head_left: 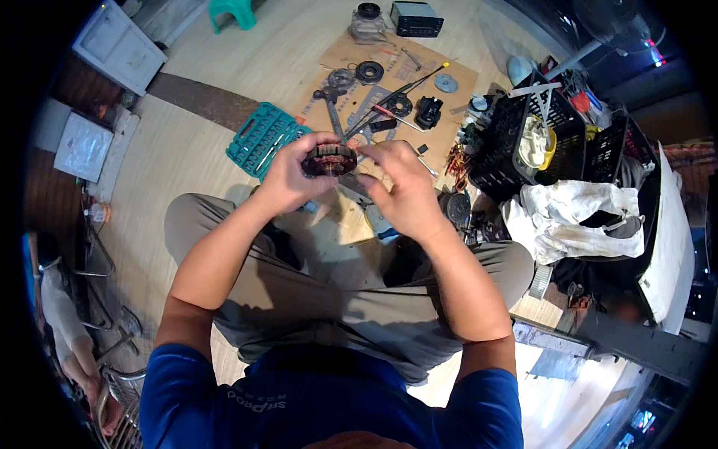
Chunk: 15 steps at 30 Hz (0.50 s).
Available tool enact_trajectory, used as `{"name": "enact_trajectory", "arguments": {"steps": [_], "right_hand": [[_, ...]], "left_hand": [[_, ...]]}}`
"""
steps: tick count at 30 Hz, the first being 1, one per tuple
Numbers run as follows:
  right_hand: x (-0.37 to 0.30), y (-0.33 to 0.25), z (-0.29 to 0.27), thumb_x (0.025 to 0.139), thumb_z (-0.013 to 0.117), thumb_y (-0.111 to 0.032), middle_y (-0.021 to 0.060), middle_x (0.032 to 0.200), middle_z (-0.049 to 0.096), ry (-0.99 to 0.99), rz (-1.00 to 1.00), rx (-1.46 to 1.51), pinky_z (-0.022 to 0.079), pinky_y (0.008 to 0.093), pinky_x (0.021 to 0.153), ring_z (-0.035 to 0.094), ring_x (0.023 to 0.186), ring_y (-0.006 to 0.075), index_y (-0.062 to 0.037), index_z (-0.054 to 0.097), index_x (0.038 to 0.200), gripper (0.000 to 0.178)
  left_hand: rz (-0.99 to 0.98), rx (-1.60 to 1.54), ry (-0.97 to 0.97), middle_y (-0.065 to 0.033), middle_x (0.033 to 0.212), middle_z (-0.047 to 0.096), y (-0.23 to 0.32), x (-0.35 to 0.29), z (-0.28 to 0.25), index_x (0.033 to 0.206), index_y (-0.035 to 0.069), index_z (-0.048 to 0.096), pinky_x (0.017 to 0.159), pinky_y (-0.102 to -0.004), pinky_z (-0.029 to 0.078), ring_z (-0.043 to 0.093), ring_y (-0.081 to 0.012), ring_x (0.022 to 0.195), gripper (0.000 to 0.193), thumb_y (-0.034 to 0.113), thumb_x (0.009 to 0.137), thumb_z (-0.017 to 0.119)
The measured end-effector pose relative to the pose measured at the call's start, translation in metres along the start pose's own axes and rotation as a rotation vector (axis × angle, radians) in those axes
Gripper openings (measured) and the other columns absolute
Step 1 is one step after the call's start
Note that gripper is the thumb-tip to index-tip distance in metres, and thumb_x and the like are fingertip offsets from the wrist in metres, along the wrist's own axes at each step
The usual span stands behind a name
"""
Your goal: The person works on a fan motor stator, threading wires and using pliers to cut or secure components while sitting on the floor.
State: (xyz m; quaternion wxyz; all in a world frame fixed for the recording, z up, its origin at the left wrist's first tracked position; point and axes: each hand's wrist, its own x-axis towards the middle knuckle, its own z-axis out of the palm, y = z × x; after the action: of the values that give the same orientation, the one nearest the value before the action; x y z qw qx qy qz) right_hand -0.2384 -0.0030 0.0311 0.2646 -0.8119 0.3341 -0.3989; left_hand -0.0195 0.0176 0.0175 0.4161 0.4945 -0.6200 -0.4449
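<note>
A round motor stator (330, 160) with a dark ridged rim and copper-coloured windings is held up in front of me, above the floor. My left hand (288, 177) grips it from the left, fingers over the top and thumb underneath. On its right side is my right hand (407, 187), with index finger and thumb apart. The index fingertip is at the stator's edge; whether it touches cannot be made out. Nothing shows between those fingers. Behind the stator, a cardboard sheet (460, 82) carries loose parts, among them a black ring (369, 72) and a red-handled screwdriver (395, 116).
A green tool case (258, 127) lies open left of the cardboard. Black crates (502, 153) hold gloves and tools at right, with white cloth (572, 217) nearby. A car radio (416, 21) and green stool (232, 13) stand far off. Another person's limb (78, 355) shows at lower left.
</note>
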Motion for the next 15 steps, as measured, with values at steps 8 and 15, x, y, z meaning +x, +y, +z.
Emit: {"name": "enact_trajectory", "arguments": {"steps": [8,15], "right_hand": [[-0.003,0.003,0.008,0.073,0.068,-0.009,0.0097,0.091,0.057,-0.025,-0.176,-0.290,0.050,0.0376,0.072,0.059,0.086,0.0289,-0.0078,0.062,0.095,0.023],[-0.006,0.008,0.011,0.074,0.063,-0.007,0.0108,0.093,0.059,0.071,-0.187,-0.275,0.051,0.0380,0.072,0.060,0.087,0.0288,-0.0050,0.061,0.095,0.021]], "left_hand": [[-0.016,0.079,-0.080,-0.0077,0.109,0.064,0.000,-0.003,0.005,0.123,0.001,0.053,0.088,-0.0285,0.049,0.061,-0.0127,0.098,0.060,0.002,0.068,0.074],[-0.078,-0.182,-0.083,-0.0053,0.111,0.062,0.000,-0.002,0.003,0.124,0.001,0.051,0.091,-0.0285,0.048,0.059,-0.0119,0.101,0.060,0.000,0.069,0.075]]}}
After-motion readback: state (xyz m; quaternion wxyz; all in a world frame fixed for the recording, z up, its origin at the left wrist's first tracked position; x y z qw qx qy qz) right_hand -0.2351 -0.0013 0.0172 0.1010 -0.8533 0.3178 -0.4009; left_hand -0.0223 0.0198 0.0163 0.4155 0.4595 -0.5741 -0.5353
